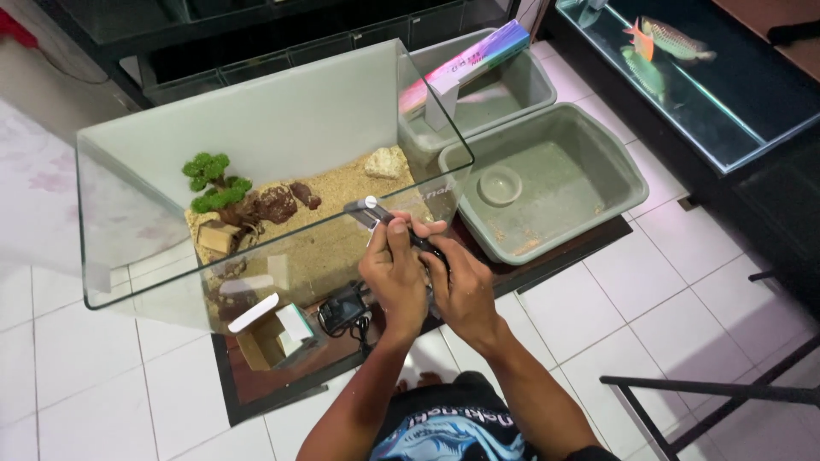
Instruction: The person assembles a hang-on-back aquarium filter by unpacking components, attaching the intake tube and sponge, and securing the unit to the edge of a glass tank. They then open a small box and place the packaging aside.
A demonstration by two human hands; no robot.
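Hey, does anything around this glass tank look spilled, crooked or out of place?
Slightly. The flat colourful box leans tilted inside the far grey plastic tub instead of lying flat, and sandy grit is scattered in the near grey plastic tub. An opened small cardboard box lies beside the glass tank. Nothing looks broken.

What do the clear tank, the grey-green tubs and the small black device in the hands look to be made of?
Clear rectangular tank: glass by its look, with see-through walls and greenish edges. Grey-green tubs: probably moulded plastic, matt, with rounded rims. Small black device, held by left hand and right hand: likely hard plastic with a pale tip; too small to be sure.
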